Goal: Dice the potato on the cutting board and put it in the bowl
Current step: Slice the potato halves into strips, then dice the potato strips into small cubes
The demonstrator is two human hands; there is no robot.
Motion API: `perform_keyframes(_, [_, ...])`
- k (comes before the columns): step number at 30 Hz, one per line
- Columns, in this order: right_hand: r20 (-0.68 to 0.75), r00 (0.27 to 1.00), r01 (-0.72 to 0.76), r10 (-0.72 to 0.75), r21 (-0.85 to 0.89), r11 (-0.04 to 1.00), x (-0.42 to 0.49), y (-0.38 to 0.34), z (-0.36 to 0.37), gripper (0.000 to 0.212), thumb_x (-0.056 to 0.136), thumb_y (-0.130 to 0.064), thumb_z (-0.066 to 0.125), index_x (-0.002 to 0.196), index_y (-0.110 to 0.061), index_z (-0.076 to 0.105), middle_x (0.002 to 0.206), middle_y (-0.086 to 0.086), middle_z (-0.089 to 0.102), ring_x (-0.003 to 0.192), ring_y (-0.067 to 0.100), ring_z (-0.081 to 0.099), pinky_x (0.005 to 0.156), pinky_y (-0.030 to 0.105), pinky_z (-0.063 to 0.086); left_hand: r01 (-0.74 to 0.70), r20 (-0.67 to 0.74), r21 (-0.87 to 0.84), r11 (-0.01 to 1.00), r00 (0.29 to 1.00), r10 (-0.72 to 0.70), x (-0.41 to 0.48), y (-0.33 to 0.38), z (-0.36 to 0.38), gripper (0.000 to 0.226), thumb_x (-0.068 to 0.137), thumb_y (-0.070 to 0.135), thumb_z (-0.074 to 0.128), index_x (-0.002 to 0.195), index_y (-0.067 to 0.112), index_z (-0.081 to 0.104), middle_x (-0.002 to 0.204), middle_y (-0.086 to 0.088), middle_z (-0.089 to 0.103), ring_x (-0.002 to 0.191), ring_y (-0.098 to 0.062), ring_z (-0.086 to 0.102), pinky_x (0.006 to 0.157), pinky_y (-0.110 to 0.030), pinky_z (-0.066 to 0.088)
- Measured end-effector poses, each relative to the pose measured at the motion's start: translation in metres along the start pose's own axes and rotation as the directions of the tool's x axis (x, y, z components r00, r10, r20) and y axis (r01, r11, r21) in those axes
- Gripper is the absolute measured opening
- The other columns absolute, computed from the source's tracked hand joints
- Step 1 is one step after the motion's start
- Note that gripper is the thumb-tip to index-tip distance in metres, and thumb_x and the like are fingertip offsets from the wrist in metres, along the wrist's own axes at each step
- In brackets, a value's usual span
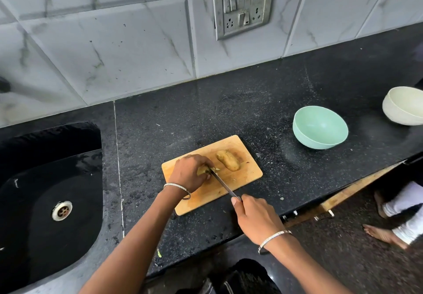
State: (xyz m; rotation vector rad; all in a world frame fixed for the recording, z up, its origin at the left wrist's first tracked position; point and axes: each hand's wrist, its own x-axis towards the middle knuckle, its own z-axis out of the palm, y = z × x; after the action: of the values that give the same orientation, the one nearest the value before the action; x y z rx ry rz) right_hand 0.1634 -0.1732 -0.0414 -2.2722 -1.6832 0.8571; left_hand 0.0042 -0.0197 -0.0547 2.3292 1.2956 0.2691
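Note:
A wooden cutting board (pixel 242 179) lies on the black counter. One potato half (pixel 228 160) rests on the board's far right part. My left hand (pixel 188 172) grips another potato piece (pixel 202 170) near the board's middle, mostly hiding it. My right hand (pixel 256 218) holds a knife (pixel 223 185) by its handle, and the blade's tip is at the held piece. A mint green bowl (pixel 320 127) stands to the right of the board and looks empty.
A black sink (pixel 45 193) with a metal drain lies to the left. A white bowl (pixel 404 105) sits at the far right. The tiled wall carries a switch plate (pixel 243 5). Another person's bare feet (pixel 380 232) stand on the floor at right.

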Motion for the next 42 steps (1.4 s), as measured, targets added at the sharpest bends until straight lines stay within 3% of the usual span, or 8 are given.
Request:
perform_keyframes(5, [-0.03,0.999,-0.016,0.017,0.026,1.0,-0.005,0.01,-0.008,0.045,0.099,-0.052,0.027,0.081,-0.021,0.053,0.077,0.003,0.06,0.079,0.03,0.058,0.066,0.04,0.044,0.043,-0.039,-0.198,0.979,0.998,-0.052,-0.003,-0.003,0.001,0.037,0.071,0.012,0.081,0.103,0.024,0.068,0.098,0.012,0.069,0.095,-0.006,0.062,0.081,-0.006,0.041])
perform_keyframes(6, [-0.035,0.999,-0.026,0.027,0.036,0.999,-0.004,0.012,-0.01,0.045,0.098,-0.053,0.028,0.079,-0.021,0.054,0.076,0.003,0.061,0.078,0.029,0.059,0.067,0.041,0.046,0.053,-0.038,-0.241,0.969,0.997,-0.064,-0.004,-0.003,0.001,0.04,0.07,0.011,0.082,0.105,0.023,0.067,0.099,0.011,0.069,0.095,-0.004,0.063,0.084,-0.005,0.042])
perform_keyframes(10, [-0.078,0.995,-0.051,0.059,0.102,0.993,0.004,0.015,-0.015,0.049,0.093,-0.055,0.03,0.073,-0.019,0.057,0.07,0.002,0.065,0.071,0.028,0.061,0.073,0.044,0.052,0.099,-0.068,-0.322,0.942,0.99,-0.127,-0.009,-0.003,0.003,0.05,0.066,0.015,0.086,0.111,0.021,0.065,0.104,0.009,0.068,0.098,-0.005,0.063,0.092,-0.022,0.05])
perform_keyframes(16, [-0.08,0.996,-0.03,0.042,0.145,0.989,0.014,0.004,-0.003,0.05,0.095,-0.057,0.027,0.078,-0.02,0.055,0.084,0.002,0.067,0.082,0.033,0.061,0.077,0.044,0.05,0.266,-0.205,-0.143,0.953,0.934,-0.291,-0.02,0.003,0.013,0.044,0.065,0.033,0.085,0.104,0.021,0.067,0.103,0.004,0.068,0.096,-0.019,0.061,0.083,-0.033,0.049])
perform_keyframes(21, [-0.062,0.997,0.04,-0.035,0.076,0.996,0.011,-0.008,0.009,0.04,0.102,-0.051,0.025,0.08,-0.023,0.045,0.087,0.008,0.062,0.088,0.037,0.059,0.068,0.041,0.041,0.278,-0.263,-0.159,0.947,0.913,-0.312,-0.027,0.008,0.019,0.032,0.072,0.027,0.081,0.101,0.024,0.068,0.098,0.002,0.072,0.094,-0.022,0.064,0.079,-0.034,0.051])
perform_keyframes(25, [-0.089,0.996,0.029,-0.023,0.063,0.998,0.013,-0.007,0.009,0.038,0.103,-0.048,0.024,0.082,-0.023,0.043,0.077,0.003,0.054,0.087,0.036,0.06,0.064,0.039,0.036,0.249,-0.269,-0.15,0.957,0.921,-0.282,-0.029,0.007,0.02,0.032,0.073,0.028,0.08,0.102,0.024,0.066,0.1,0.004,0.071,0.095,-0.021,0.063,0.078,-0.032,0.049])
perform_keyframes(42, [-0.126,0.992,-0.002,0.013,0.087,0.996,0.02,0.006,0.008,0.04,0.103,-0.048,0.023,0.085,-0.022,0.048,0.076,-0.001,0.055,0.088,0.033,0.061,0.066,0.038,0.036,0.265,-0.264,-0.1,0.959,0.922,-0.282,-0.029,-0.001,0.017,0.028,0.075,0.028,0.078,0.1,0.025,0.065,0.097,0.004,0.071,0.093,-0.021,0.061,0.076,-0.033,0.048])
